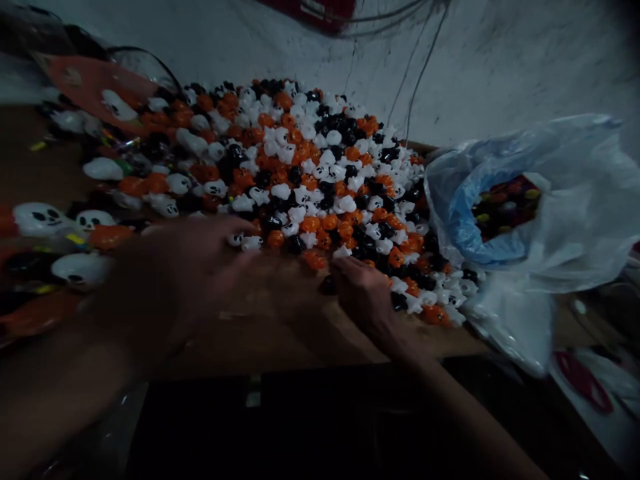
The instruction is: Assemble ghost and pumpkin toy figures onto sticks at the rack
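Note:
A large heap of small glossy Halloween figures (300,160), white ghosts and stars, orange pumpkins and black shapes, lies on the brown tabletop. At the near left edge of the heap is my left hand (193,263), smeared by motion, its thumb and forefinger apart around small white skull-faced pieces (247,242). Farther right, my right hand (363,287) is closed with curled fingers at the front of the heap. A white star-shaped piece (343,252) shows just beyond its fingertips and an orange piece (315,260) lies beside them. What the right fingers hold is hidden.
Larger ghost-faced pieces (40,219) with yellow tabs lie at the left. A clear plastic bag with a blue lining (460,220) stands open at the right, with dark colourful pieces inside. A wall (500,60) rises behind; the table's front edge runs below my hands.

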The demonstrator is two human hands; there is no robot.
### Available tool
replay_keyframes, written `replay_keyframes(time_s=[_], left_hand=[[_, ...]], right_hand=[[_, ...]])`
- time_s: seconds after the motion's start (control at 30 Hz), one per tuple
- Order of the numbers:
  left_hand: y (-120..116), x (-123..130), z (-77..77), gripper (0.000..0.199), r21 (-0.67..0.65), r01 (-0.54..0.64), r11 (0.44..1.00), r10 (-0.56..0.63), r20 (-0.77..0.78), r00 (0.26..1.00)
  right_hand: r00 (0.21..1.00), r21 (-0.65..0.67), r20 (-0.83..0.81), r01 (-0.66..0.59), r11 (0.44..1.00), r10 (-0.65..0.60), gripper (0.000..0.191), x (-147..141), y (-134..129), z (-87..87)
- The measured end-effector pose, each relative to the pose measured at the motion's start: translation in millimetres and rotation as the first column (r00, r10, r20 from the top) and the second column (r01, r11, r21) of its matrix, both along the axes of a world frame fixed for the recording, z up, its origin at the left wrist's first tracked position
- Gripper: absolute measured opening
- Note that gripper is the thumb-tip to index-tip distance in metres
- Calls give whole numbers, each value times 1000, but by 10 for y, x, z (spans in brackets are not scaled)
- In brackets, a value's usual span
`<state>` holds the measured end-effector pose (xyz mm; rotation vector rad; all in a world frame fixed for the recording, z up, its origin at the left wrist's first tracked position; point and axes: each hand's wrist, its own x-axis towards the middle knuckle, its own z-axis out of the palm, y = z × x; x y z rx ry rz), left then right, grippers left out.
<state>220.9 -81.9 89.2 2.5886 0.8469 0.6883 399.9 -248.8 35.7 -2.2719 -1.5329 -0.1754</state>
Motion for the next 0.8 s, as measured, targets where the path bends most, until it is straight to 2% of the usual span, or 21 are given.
replay_keyframes(time_s=[0.07,0.13,0.17,0.2,0.3,0.37,0.47,0.57,0.63,0.7,0.73,0.8], left_hand=[[-406,290,-159,29,-72,162,984,-164,-33,986],[-693,599,-411,31,-150,265,952,-268,4,963],[-785,740,-548,33,-144,305,941,-297,76,952],[-845,862,-680,36,-156,318,935,-308,84,948],[-878,1063,-972,29,-196,355,914,-355,37,934],[-825,1046,-1047,29,-220,355,908,-360,20,933],[-712,833,-1015,35,-257,320,912,-325,24,945],[-644,511,-929,33,-389,209,897,-181,107,978],[-639,314,-898,32,-570,125,812,-26,179,984],[-648,167,-892,30,-706,69,705,117,211,970],[-650,112,-894,28,-736,50,676,166,218,962],[-645,30,-898,27,-728,20,686,211,224,951]], right_hand=[[985,-60,77,156,986,-152,20,155,-274,-11],[976,-159,96,208,965,-194,18,209,-387,-82],[977,-209,88,208,955,-194,16,207,-397,-131],[979,-245,77,203,948,-190,15,192,-387,-181],[984,-258,55,177,950,-169,13,122,-299,-297],[988,-223,31,156,962,-153,14,89,-233,-318],[991,-131,-100,79,988,-93,17,74,-148,-284],[952,96,-301,-27,995,55,11,56,-72,-255],[863,260,-484,-12,965,142,11,7,-9,-263],[673,355,-704,57,933,226,15,-87,65,-276],[554,372,-791,95,923,261,18,-149,102,-274],[353,356,-892,160,921,283,22,-289,161,-245]])
